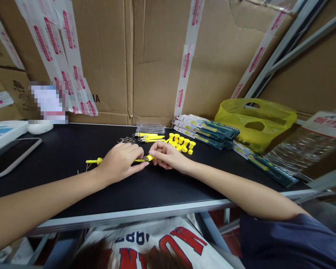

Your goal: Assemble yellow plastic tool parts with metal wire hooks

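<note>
Head view: you sit at a matte black table [72,149], cardboard walls taped behind it.
Left hand [120,162]: curled, fingers pinched on a thin yellow rod tool [93,161], round plastic knob sticking out at 9 o'clock of the hand.
Right hand [166,155]: fingertips pinched on the tool's yellow tip, touching your left fingers.
Tool place: flat on the table, centre.
Yellow caps [182,142]: small glossy spools, 1 o'clock of your right hand.
Finished rods [148,137]: at 12 o'clock.
Packaged sets [210,130]: flat carded packs, 2 o'clock.
Yellow bag [257,119]: crinkled plastic, 2 o'clock, farther.
</note>
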Available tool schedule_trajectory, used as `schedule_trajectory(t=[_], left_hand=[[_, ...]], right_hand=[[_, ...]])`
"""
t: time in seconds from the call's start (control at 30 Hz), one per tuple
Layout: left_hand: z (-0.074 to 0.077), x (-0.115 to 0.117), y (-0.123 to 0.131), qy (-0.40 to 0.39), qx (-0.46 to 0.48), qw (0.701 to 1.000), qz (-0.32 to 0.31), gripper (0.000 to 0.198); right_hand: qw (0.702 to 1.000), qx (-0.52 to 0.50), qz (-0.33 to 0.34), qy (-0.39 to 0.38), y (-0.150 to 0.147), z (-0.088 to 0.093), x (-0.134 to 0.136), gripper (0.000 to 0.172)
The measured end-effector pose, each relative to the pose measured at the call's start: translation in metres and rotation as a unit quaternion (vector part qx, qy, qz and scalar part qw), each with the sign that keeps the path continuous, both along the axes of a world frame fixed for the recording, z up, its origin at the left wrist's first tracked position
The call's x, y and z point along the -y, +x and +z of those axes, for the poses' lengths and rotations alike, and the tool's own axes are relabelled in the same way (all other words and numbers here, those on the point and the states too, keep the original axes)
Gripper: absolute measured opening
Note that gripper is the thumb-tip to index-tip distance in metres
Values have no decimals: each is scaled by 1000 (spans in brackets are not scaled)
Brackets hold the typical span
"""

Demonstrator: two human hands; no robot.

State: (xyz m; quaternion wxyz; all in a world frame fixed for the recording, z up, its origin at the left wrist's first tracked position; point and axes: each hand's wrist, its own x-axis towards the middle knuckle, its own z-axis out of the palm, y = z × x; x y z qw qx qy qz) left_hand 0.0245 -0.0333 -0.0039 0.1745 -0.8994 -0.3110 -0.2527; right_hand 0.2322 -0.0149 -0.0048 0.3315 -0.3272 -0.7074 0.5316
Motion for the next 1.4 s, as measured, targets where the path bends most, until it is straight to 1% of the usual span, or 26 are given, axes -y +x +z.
schedule_trajectory(t=[0.1,0.23,0.5,0.77,1.13,1.4], left_hand=[[-1,-2,0,-26,3,1000,-5,26],[0,0,3,-27,-1,1000,-12,24],[-1,0,2,-39,10,999,-10,20],[0,0,2,-68,44,997,8,13],[1,2,3,-65,62,996,11,9],[1,-1,4,-90,102,991,3,8]], right_hand=[[1000,-2,9,6,0,-2,-1,30],[1000,-2,18,11,0,-4,-2,31],[1000,2,12,21,1,-2,-2,30],[1000,-8,20,22,2,-1,-2,35],[999,-4,27,21,0,-3,0,37],[999,-5,26,35,0,-3,-1,38]])
